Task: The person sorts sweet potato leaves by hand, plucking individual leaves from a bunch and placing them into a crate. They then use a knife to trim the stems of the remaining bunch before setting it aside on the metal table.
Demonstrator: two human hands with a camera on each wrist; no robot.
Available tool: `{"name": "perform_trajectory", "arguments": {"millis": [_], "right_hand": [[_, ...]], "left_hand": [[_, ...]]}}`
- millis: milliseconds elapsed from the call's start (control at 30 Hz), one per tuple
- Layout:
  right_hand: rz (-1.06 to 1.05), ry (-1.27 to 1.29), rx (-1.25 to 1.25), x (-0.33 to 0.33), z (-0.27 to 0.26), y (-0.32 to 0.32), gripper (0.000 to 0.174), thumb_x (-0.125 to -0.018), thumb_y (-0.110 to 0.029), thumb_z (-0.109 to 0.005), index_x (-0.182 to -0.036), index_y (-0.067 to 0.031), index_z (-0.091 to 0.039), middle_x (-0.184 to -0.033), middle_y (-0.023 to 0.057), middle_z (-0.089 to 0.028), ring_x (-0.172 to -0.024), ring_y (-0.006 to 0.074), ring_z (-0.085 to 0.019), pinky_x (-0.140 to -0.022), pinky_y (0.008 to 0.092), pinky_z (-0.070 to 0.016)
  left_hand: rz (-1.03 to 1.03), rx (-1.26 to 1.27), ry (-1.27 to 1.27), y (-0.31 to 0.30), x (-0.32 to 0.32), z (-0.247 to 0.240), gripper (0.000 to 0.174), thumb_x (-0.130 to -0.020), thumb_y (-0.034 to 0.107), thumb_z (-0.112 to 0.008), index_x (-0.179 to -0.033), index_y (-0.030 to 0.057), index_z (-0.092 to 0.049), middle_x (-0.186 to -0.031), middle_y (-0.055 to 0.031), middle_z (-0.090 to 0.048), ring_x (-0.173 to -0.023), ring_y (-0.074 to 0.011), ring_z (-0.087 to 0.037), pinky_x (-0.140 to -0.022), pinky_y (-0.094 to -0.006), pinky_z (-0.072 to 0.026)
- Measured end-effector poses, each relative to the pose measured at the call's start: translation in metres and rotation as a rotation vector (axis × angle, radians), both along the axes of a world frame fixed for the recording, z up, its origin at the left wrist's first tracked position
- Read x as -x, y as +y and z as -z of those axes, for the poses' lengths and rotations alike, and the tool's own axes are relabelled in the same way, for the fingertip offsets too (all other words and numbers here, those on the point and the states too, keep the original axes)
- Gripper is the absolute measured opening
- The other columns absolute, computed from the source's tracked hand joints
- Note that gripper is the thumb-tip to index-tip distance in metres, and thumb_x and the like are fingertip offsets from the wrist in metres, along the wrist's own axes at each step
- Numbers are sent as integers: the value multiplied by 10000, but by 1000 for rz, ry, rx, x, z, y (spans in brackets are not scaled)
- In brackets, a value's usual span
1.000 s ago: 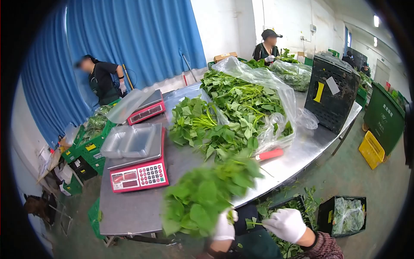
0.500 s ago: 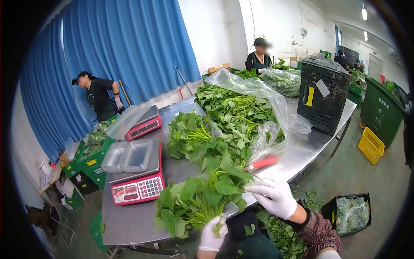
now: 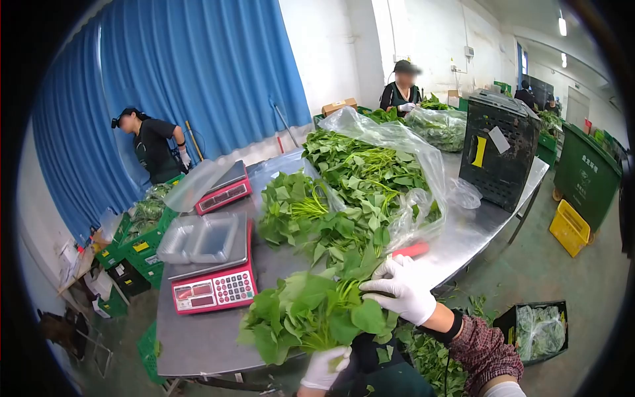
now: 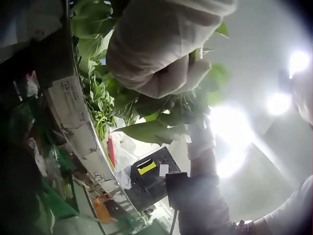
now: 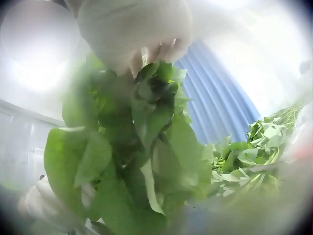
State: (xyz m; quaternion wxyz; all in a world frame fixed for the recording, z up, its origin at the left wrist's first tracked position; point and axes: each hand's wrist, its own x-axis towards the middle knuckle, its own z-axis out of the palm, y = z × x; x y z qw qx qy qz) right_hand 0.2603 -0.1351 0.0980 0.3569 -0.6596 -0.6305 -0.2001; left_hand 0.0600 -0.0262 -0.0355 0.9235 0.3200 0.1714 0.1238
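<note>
A white-gloved left hand [image 3: 326,368] grips a loose bunch of leafy greens [image 3: 311,311] by its stems, over the table's near edge. In the left wrist view, that hand [image 4: 166,54] has its fingers curled round the stems. The gloved right hand [image 3: 400,291] pinches leafy sprigs at the bunch's right side. Seen from the right wrist, broad green leaves [image 5: 122,161] hang below the curled fingers of this hand [image 5: 139,34] and hide most of the stems. Just beyond the right hand lies a red-handled tool [image 3: 411,249], partly covered by it.
A large heap of greens [image 3: 370,172] in a clear plastic bag covers the table's middle. Left of it stand two red scales, the nearer scale [image 3: 215,288] bearing clear trays [image 3: 198,238]. A black crate [image 3: 496,149] stands at the right. Greens fill a floor crate below.
The right hand has risen from low over the floor greens, where it held a small sprig, to the bunch's right side. The left hand keeps its hold, the bunch now slightly lower.
</note>
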Motion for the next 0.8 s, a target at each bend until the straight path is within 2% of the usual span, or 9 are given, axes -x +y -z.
{"name": "perform_trajectory", "arguments": {"millis": [33, 133, 200, 333, 467, 533, 667, 733, 800], "right_hand": [[-1, -2, 2, -1, 2, 0, 198, -666, -187, -730, -856, -142, -694, -805, 2, -549, -796, 213, -510, -703, 334, -400], [-67, -90, 40, 0, 6, -1, 247, -659, -144, -703, -905, -155, -677, -826, -6, -557, -805, 212, -518, -704, 340, -400], [-81, -138, 172, 4, 10, -1, 297, -646, -89, -646, -936, -153, -633, -907, -9, -573, -832, 226, -530, -722, 356, -402], [-76, -142, 188, 9, 3, -1, 298, -651, -67, -595, -944, -121, -601, -961, 39, -549, -855, 246, -524, -721, 353, -404], [-33, -211, 200, 1, 22, 2, 298, -656, -87, -590, -953, -107, -600, -948, 63, -556, -853, 252, -521, -708, 354, -405], [-1, -245, 168, 4, 22, 1, 272, -662, -111, -595, -933, -97, -608, -930, 78, -560, -843, 257, -517, -697, 364, -405], [-4, -253, 153, 11, 26, 1, 261, -653, -116, -609, -913, -87, -619, -937, 81, -570, -867, 267, -524, -705, 369, -414], [21, -276, 162, 11, 26, 0, 252, -642, -123, -624, -891, -82, -629, -977, 86, -578, -904, 276, -529, -725, 372, -420], [15, -284, 194, 11, 25, 0, 257, -633, -125, -629, -887, -82, -630, -996, 86, -580, -921, 276, -530, -733, 374, -423]], "left_hand": [[-21, -96, 63, -1, 0, -1, 207, -831, 44, -530, -1016, -44, -503, -759, -109, -532, -458, -141, -410, -456, -218, -329], [-54, -159, 129, -4, -3, -7, 201, -827, 35, -535, -1009, -46, -507, -761, -110, -538, -466, -137, -414, -452, -214, -326], [-43, -145, 118, -2, -3, -8, 190, -827, 36, -539, -996, -46, -513, -751, -110, -539, -470, -136, -420, -452, -214, -325], [-36, -107, 92, -6, -4, -16, 144, -830, 35, -541, -947, -48, -529, -716, -100, -537, -477, -131, -430, -449, -213, -320], [-18, -92, 101, -6, -7, -13, 135, -833, 41, -547, -932, -50, -539, -715, -95, -542, -473, -126, -429, -448, -215, -319], [-34, -194, 97, -8, -8, -11, 138, -831, 36, -553, -936, -54, -544, -714, -90, -548, -469, -120, -429, -448, -217, -320], [-39, -114, 114, -13, -10, -15, 123, -822, 32, -567, -911, -53, -562, -723, -92, -560, -473, -115, -435, -448, -216, -319], [-41, -202, 93, -15, -10, -14, 105, -816, 36, -581, -871, -52, -573, -737, -92, -570, -482, -111, -438, -447, -215, -315], [-41, -169, 95, -16, -10, -12, 97, -815, 38, -586, -853, -51, -577, -738, -92, -573, -484, -112, -439, -449, -217, -317]]}}
